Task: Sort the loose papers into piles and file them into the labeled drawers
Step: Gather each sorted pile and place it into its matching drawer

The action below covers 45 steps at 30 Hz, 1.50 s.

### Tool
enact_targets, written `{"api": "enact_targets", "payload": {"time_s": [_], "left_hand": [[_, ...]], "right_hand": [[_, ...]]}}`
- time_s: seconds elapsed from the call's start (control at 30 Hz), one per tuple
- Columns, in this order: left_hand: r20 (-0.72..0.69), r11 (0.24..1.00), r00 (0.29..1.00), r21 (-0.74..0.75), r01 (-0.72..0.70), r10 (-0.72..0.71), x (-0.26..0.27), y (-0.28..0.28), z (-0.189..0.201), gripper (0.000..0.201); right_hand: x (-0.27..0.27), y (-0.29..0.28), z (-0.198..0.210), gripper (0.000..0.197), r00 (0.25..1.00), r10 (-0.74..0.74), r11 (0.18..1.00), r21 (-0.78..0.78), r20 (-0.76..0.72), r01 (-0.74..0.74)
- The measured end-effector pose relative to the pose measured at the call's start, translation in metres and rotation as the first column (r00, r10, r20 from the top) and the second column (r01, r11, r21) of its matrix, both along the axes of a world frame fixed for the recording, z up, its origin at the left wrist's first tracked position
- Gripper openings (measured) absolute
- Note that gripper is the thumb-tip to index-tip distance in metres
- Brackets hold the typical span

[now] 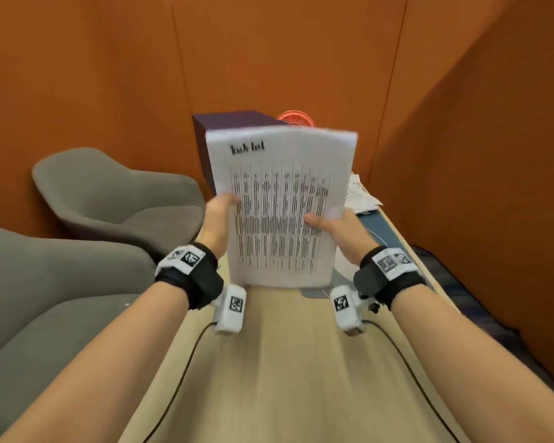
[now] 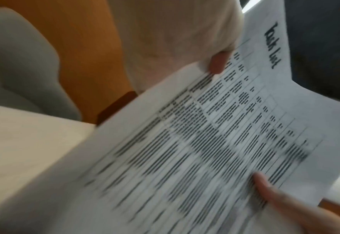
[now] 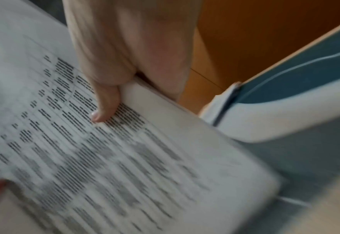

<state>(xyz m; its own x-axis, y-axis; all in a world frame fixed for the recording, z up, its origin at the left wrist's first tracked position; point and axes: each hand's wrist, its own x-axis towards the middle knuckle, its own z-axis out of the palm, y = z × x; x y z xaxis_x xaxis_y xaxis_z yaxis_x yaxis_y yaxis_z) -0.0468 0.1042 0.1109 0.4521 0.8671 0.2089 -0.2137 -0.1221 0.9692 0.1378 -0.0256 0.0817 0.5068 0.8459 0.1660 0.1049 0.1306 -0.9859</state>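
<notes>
Above the desk [image 1: 269,362], you are holding the papers [image 1: 282,206] upright in both hands, with the purple box [image 1: 234,123] behind them. Your left hand [image 1: 219,215] is pinching the left edge, thumb on the printed face; your right hand [image 1: 339,235] is gripping the right edge likewise, thumb [image 3: 105,109] flat across the table of text. These sheets are looking light, floppy and prone to fanning or sliding apart, so you are probably wise taking them mid-edge on both sides. More papers [image 1: 362,193] are lying further along the desk.
</notes>
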Motion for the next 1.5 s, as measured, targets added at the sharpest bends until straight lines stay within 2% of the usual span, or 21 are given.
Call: {"api": "enact_targets", "payload": {"time_s": [0.07, 0.13, 0.2, 0.3, 0.4, 0.43, 0.47, 0.5, 0.57, 0.7, 0.77, 0.83, 0.93, 1.0, 1.1, 1.17, 1.23, 1.3, 1.37, 1.43, 1.5], "left_hand": [[-0.109, 0.99, 0.986, -0.087, 0.114, -0.123, -0.001, 0.004, -0.033, 0.014], [-0.196, 0.975, 0.962, -0.153, 0.161, -0.189, -0.001, 0.009, -0.055, 0.024], [-0.287, 0.957, 0.926, -0.225, 0.185, -0.246, 0.002, 0.019, -0.071, 0.03], [-0.312, 0.941, 0.907, -0.273, 0.201, -0.284, 0.011, 0.032, -0.075, 0.032], [-0.341, 0.951, 0.915, -0.285, 0.115, -0.213, 0.037, 0.07, -0.08, 0.042], [-0.354, 0.953, 0.915, -0.288, 0.091, -0.195, 0.052, 0.103, -0.096, 0.046], [-0.355, 0.951, 0.912, -0.292, 0.099, -0.204, 0.064, 0.124, -0.101, 0.04], [-0.343, 0.94, 0.91, -0.318, 0.122, -0.234, 0.072, 0.133, -0.092, 0.026], [-0.301, 0.946, 0.926, -0.292, 0.138, -0.228, 0.067, 0.107, -0.033, 0.011], [0.071, 0.853, 0.94, -0.401, 0.333, -0.334, 0.079, 0.112, 0.023, 0.024], [0.159, 0.82, 0.942, -0.463, 0.337, -0.297, 0.089, 0.129, 0.032, 0.028], [0.148, 0.83, 0.963, -0.487, 0.27, -0.226, 0.1, 0.143, 0.033, 0.027], [0.083, 0.859, 0.98, -0.472, 0.198, -0.18, 0.111, 0.16, 0.023, 0.016], [0.061, 0.878, 0.993, -0.465, 0.117, -0.1, 0.118, 0.181, 0.006, 0.017], [0.013, 0.918, 1.0, -0.397, 0.025, -0.022, 0.128, 0.214, -0.019, 0.019], [0.001, 0.952, 1.0, -0.306, 0.019, -0.019, 0.129, 0.231, -0.024, 0.015], [-0.036, 0.972, 0.996, -0.22, -0.082, 0.076, 0.131, 0.246, -0.039, 0.02], [-0.18, 0.95, 0.937, -0.04, -0.31, 0.298, 0.134, 0.256, -0.056, 0.028], [-0.298, 0.929, 0.882, 0.065, -0.363, 0.366, 0.135, 0.256, -0.07, 0.032], [-0.299, 0.945, 0.896, 0.084, -0.317, 0.328, 0.134, 0.258, -0.09, 0.033], [-0.214, 0.962, 0.938, 0.035, -0.271, 0.272, 0.139, 0.264, -0.104, 0.034]], "right_hand": [[0.008, 0.003, -0.038, 0.035, 0.999, 0.037, 0.985, -0.17, 0.016, -0.033], [0.018, 0.005, -0.071, 0.035, 0.994, 0.112, 0.936, -0.335, -0.009, -0.109], [0.026, 0.006, -0.09, 0.044, 0.981, 0.183, 0.881, -0.432, -0.06, -0.191], [0.035, 0.013, -0.08, 0.042, 0.974, 0.205, 0.851, -0.509, 0.095, -0.13], [0.049, 0.031, -0.048, 0.032, 0.993, 0.058, 0.899, -0.438, 0.104, -0.007], [0.057, 0.039, -0.036, 0.031, 0.994, 0.012, 0.911, -0.411, 0.105, 0.033], [0.065, 0.045, -0.023, 0.03, 0.996, -0.018, 0.915, -0.401, 0.089, 0.052], [0.072, 0.051, -0.008, 0.027, 0.999, -0.034, 0.914, -0.404, 0.042, 0.049], [0.086, 0.062, 0.022, 0.022, 0.995, -0.034, 0.924, -0.381, -0.097, -0.006], [0.106, 0.08, 0.082, 0.016, 0.953, -0.029, 0.981, -0.191, -0.302, -0.03], [0.114, 0.092, 0.102, 0.017, 0.918, -0.016, 0.992, -0.118, -0.395, -0.034], [0.12, 0.11, 0.109, 0.018, 0.922, -0.027, 0.99, -0.138, -0.385, -0.028], [0.128, 0.143, 0.097, 0.016, 0.951, -0.12, 0.963, -0.267, -0.286, 0.041], [0.139, 0.167, 0.08, 0.02, 0.957, -0.148, 0.935, -0.349, -0.248, 0.054], [0.156, 0.205, 0.049, 0.023, 0.939, -0.178, 0.907, -0.42, -0.295, 0.04], [0.166, 0.231, 0.031, 0.028, 0.914, -0.195, 0.914, -0.405, -0.355, 0.037], [0.171, 0.255, 0.017, 0.025, 0.892, -0.212, 0.922, -0.383, -0.398, 0.049], [0.17, 0.273, 0.008, 0.013, 0.877, -0.239, 0.934, -0.345, -0.417, 0.091], [0.169, 0.287, 0.001, 0.022, 0.887, -0.222, 0.949, -0.297, -0.405, 0.102], [0.165, 0.294, -0.001, 0.037, 0.937, -0.155, 0.96, -0.272, -0.313, 0.067], [0.16, 0.291, -0.002, 0.043, 0.98, -0.186, 0.95, -0.266, -0.074, 0.161]]}}
